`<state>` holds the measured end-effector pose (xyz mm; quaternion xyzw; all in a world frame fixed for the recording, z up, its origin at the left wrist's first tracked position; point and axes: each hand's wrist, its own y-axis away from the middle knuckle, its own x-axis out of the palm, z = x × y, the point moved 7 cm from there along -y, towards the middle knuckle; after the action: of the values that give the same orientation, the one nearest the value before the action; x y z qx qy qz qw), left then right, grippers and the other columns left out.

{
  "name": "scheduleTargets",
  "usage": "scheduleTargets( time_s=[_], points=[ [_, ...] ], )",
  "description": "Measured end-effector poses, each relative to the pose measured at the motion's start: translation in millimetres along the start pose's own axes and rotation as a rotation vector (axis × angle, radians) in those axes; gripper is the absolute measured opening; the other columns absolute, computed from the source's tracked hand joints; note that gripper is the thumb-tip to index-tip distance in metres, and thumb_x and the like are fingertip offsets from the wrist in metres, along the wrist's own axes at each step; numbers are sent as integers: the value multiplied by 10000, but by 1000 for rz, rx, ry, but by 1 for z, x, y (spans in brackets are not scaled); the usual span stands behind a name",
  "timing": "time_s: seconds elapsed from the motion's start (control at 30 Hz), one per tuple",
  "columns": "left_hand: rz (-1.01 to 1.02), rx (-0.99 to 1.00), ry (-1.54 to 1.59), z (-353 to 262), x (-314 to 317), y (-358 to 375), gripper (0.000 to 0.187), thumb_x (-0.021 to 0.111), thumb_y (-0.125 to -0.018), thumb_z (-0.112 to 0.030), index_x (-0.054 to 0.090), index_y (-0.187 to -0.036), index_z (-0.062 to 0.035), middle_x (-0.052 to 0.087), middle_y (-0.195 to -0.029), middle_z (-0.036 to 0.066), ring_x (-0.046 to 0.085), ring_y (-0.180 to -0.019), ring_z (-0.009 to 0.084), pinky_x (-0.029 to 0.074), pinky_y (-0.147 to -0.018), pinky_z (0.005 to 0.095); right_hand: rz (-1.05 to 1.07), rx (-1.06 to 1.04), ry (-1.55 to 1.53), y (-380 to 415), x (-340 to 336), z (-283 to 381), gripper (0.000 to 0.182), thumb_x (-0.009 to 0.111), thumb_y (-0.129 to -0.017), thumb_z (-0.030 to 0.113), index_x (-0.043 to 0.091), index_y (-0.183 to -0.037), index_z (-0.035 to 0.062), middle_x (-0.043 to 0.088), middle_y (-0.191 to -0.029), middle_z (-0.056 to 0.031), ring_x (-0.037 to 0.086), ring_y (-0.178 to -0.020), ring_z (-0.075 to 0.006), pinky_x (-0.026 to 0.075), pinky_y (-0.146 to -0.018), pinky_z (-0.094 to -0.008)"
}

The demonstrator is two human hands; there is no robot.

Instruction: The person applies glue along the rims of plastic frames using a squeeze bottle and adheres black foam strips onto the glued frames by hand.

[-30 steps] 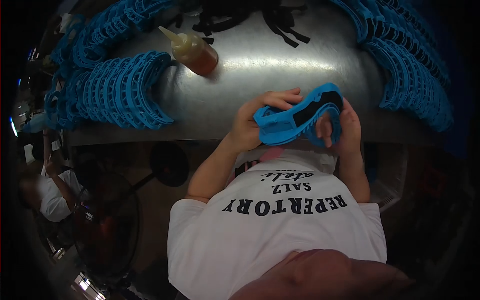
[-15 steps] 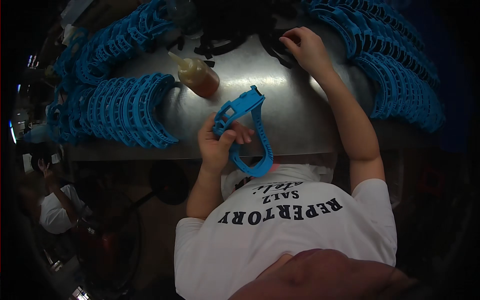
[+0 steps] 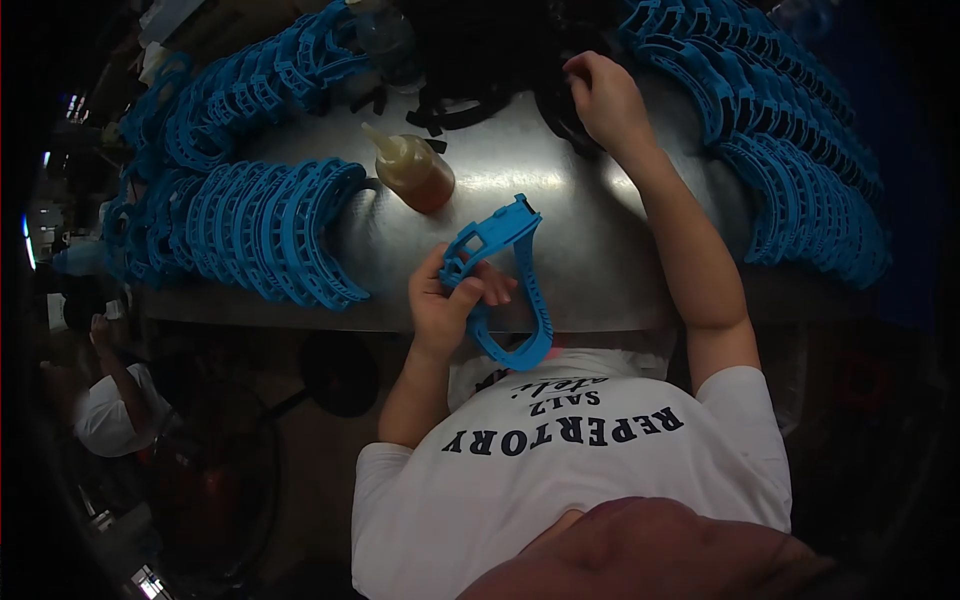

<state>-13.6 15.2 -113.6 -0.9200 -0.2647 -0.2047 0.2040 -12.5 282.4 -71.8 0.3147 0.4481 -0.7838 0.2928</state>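
Observation:
A curved blue plastic piece (image 3: pixel 540 300), with an open frame at its upper part and a toothed band below, is held in my left hand (image 3: pixel 445 305) in front of my chest. My right hand (image 3: pixel 608 105) reaches to the far side of the metal table, at the edge of a pile of black strips (image 3: pixel 480 85). Its fingers are bent together, and whether they grip a strip is too dark to make out. A squeeze bottle of amber liquid (image 3: pixel 425 180) stands beyond my left hand.
Rows of blue pieces (image 3: pixel 270 230) lie nested at the left of the metal table (image 3: pixel 500 155), and more rows (image 3: pixel 800 190) at the right. A clear bottle (image 3: pixel 390 45) stands at the back. Another person (image 3: pixel 115 410) is at the far left.
The whole view has shifted slightly. My right hand has turned a little at the black strips, its fingers now closer to the pile. My left hand still holds the blue piece.

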Motion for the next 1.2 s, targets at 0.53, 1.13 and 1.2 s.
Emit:
scheduleTargets(
  time_s=[0.53, 1.13, 1.2],
  points=[
    [-45, -51, 8, 0, 2, 0, 235, 617, -876, -164, 506, -1016, -10, 582, -713, 92, 604, -660, 176, 527, -754, 412, 395, 420, -108, 18, 1, -47, 259, 647, -825, 205, 628, -989, 6, 663, -859, -130, 643, -765, -226, 503, -711, -327],
    [-9, -213, -213, -8, 51, -45, 196, 648, -863, -143, 539, -982, -32, 563, -792, -5, 503, -657, 36, 408, -583, 188, -1, -121, 103, 78, -108, 21, 271, 575, -830, -21, 603, -1093, 36, 576, -959, -94, 602, -764, -218, 494, -692, -288],
    [-8, -229, -214, -9, 52, -45, 200, 651, -862, -151, 537, -980, -36, 552, -780, -12, 492, -655, 25, 401, -581, 179, -73, -17, -144, 80, -117, 13, 280, 569, -844, -17, 596, -1115, 46, 586, -947, -69, 607, -787, -176, 497, -683, -269]
  ],
)
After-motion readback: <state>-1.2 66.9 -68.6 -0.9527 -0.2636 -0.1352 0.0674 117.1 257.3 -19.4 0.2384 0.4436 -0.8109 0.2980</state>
